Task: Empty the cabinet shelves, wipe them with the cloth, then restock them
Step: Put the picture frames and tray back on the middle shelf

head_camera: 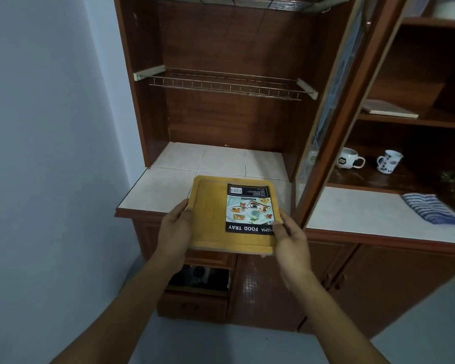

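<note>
A yellow food tray [210, 219] with a black "FOOD TRAY" label is held flat over the front edge of the tiled cabinet counter [168, 185]. My left hand [175, 232] grips its left edge and my right hand [289, 240] grips its right front corner. The open cabinet above holds a bare wire rack [226, 85] and another wire rack at the top [247, 2]. A blue striped cloth [431, 208] lies folded on the right counter.
The glass cabinet door [334, 109] stands open between the two sections. Two mugs [350, 158] [389, 161] sit on the right lower shelf, a flat board [389, 109] on the shelf above. A drawer [200, 279] below the counter is pulled open. A wall is at the left.
</note>
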### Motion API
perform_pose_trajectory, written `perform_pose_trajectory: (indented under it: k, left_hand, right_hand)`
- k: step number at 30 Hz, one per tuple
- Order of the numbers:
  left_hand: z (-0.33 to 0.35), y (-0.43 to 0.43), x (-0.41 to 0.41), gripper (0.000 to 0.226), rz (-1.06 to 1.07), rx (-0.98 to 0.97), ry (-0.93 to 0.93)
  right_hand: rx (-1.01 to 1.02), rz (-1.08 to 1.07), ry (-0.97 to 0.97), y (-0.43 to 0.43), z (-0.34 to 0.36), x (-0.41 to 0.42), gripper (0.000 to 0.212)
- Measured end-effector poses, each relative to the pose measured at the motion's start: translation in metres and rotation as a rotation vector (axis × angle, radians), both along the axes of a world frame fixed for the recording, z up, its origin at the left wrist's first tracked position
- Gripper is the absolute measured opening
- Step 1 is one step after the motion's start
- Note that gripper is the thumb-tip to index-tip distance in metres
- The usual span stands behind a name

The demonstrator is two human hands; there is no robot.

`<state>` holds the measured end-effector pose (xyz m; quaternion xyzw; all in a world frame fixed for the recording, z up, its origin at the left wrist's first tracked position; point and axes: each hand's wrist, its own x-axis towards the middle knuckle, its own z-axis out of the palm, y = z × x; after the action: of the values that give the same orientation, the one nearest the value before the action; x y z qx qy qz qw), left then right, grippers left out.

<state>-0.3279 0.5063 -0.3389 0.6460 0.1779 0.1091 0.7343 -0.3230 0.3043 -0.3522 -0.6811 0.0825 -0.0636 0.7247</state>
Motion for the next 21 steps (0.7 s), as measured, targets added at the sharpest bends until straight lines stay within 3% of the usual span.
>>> perform_pose_trajectory:
  k: [7, 21]
  left_hand:
    - [0.0, -0.037, -0.037, 0.02, -0.053, 0.003, -0.021]
    - [0.002, -0.083, -0.066, 0.032, -0.096, 0.096, -0.039]
  right_hand:
    - [-0.01, 0.0, -0.006, -0.042, -0.001, -0.03, 0.036]
    - [-0.001, -0.047, -0.028, -0.091, 0.012, -0.078, 0.035]
